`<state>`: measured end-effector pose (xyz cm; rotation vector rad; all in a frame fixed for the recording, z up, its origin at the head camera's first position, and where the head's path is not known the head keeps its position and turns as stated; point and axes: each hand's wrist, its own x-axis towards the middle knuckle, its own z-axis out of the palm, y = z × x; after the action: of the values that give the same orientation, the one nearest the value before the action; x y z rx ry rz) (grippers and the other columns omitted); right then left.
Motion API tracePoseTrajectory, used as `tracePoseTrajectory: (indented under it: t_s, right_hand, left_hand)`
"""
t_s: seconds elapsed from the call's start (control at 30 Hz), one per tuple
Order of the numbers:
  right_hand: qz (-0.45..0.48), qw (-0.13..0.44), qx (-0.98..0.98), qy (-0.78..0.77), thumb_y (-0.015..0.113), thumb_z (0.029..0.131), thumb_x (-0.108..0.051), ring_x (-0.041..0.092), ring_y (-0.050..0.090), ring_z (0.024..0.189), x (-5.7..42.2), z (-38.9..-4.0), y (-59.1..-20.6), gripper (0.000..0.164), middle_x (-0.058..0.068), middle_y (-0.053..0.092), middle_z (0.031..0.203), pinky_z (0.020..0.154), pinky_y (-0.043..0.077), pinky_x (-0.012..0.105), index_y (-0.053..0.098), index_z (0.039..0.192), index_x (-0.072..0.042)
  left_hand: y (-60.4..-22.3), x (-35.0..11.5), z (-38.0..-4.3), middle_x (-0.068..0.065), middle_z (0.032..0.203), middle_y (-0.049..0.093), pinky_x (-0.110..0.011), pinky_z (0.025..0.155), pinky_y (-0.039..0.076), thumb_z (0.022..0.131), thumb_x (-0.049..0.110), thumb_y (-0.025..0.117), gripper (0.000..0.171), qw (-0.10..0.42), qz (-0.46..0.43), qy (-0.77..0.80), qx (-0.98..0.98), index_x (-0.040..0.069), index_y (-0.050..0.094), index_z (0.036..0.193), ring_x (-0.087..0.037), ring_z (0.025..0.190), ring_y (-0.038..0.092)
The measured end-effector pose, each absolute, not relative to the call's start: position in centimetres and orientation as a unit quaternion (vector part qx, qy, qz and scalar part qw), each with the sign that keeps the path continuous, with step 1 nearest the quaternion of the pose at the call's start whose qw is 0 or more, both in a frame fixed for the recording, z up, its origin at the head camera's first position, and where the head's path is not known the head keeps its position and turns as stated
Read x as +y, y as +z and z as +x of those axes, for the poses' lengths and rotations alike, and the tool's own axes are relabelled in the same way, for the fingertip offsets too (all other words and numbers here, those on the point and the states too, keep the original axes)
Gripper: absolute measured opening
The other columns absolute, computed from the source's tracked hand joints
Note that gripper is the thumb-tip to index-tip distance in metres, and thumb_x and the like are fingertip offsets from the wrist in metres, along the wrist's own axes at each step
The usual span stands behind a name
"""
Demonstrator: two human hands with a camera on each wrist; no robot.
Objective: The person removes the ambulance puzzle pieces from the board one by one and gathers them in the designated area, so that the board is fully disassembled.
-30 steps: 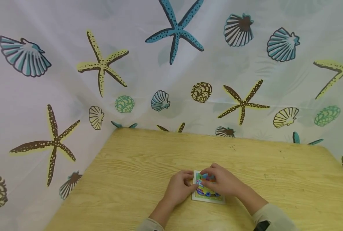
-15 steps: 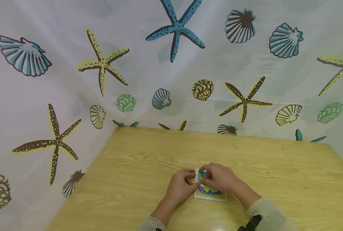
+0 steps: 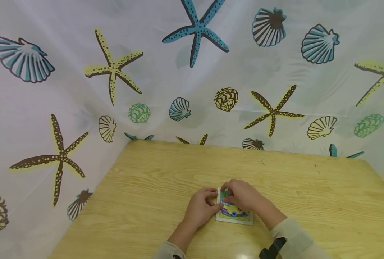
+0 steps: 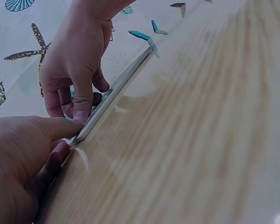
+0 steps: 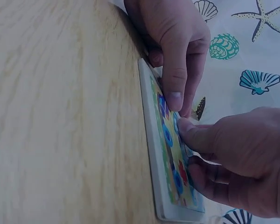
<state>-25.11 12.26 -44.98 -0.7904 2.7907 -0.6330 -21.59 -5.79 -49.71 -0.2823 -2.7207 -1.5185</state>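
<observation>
A small jigsaw puzzle in a white frame [image 3: 234, 221] lies flat on the wooden table, its picture showing a yellow vehicle [image 3: 234, 209] with blue wheels. My left hand [image 3: 199, 209] grips the frame's left side, thumb over the face and fingers at the outer edge. Above the puzzle's upper left, my right hand [image 3: 243, 195] has its thumb and fingers curled close together on the picture. In the right wrist view a bluish puzzle piece [image 5: 188, 152] shows as a sliver between right thumb and fingers, the remainder hidden by them.
The light wooden table [image 3: 153, 187] spreads around the puzzle on every side. A white cloth [image 3: 153, 82] printed with starfish and shells stands behind it and along the sides. A dark band [image 3: 272, 248] sits on the right sleeve.
My right hand has shifted slightly back and left over the picture, uncovering more of the vehicle's lower right. The left hand keeps its place at the frame. The head view has tilted a little.
</observation>
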Motion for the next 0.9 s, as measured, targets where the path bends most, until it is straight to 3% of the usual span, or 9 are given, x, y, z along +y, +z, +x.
tracePoseTrajectory:
  t_s: [0.3, 0.53, 0.63, 0.73, 0.9]
  right_hand:
    - [-0.249, 0.082, 0.934, -0.243, 0.071, 0.093, -0.016, 0.020, 0.059, 0.095, 12.6, -25.0, -45.4, 0.024, 0.007, 0.056, 0.111, 0.085, 0.052, 0.040, 0.062, 0.116, -0.013]
    - [-0.214, 0.077, 0.906, -0.356, 0.073, 0.091, -0.009, 0.013, 0.058, 0.069, 13.1, -24.8, -45.4, 0.022, 0.007, 0.063, 0.107, 0.057, 0.050, 0.028, 0.061, 0.110, -0.011]
    - [-0.176, 0.065, 0.906, -0.379, 0.072, 0.091, -0.009, 0.011, 0.060, 0.075, 13.5, -24.6, -45.2, 0.015, 0.003, 0.066, 0.098, 0.061, 0.052, 0.026, 0.065, 0.105, -0.011]
    - [-0.137, 0.058, 0.904, -0.401, 0.070, 0.093, -0.010, 0.011, 0.063, 0.079, 14.1, -24.4, -45.0, 0.012, 0.002, 0.068, 0.091, 0.069, 0.053, 0.028, 0.067, 0.104, -0.010]
    - [-0.100, 0.083, 0.877, -0.463, 0.065, 0.095, -0.008, 0.016, 0.063, 0.084, 16.2, -24.1, -45.0, 0.022, 0.009, 0.067, 0.097, 0.073, 0.054, 0.032, 0.068, 0.116, -0.005]
  left_hand:
    - [-49.7, -5.7, -21.6, -0.009, 0.123, 0.066, -0.018, 0.065, 0.049, 0.083, 0.019, 0.083, 0.036, 0.018, -0.096, -0.476, -0.874, 0.000, 0.073, 0.112, -0.006, 0.076, 0.059]
    - [-49.5, -5.5, -21.6, -0.009, 0.120, 0.065, -0.019, 0.064, 0.049, 0.084, 0.017, 0.081, 0.039, 0.019, -0.106, -0.470, -0.876, 0.003, 0.071, 0.119, -0.005, 0.075, 0.057]
    - [-49.5, -5.4, -21.7, -0.008, 0.122, 0.065, -0.019, 0.065, 0.049, 0.085, 0.016, 0.080, 0.039, 0.020, -0.112, -0.465, -0.878, 0.007, 0.071, 0.121, -0.005, 0.076, 0.057]
    - [-49.5, -5.4, -21.7, -0.009, 0.128, 0.064, -0.019, 0.067, 0.049, 0.086, 0.015, 0.079, 0.029, 0.023, -0.121, -0.463, -0.878, 0.008, 0.075, 0.114, -0.005, 0.078, 0.057]
    - [-49.5, -5.2, -21.4, -0.010, 0.130, 0.064, -0.019, 0.069, 0.048, 0.088, 0.015, 0.076, 0.016, 0.021, -0.132, -0.452, -0.882, 0.007, 0.079, 0.102, -0.006, 0.082, 0.057]
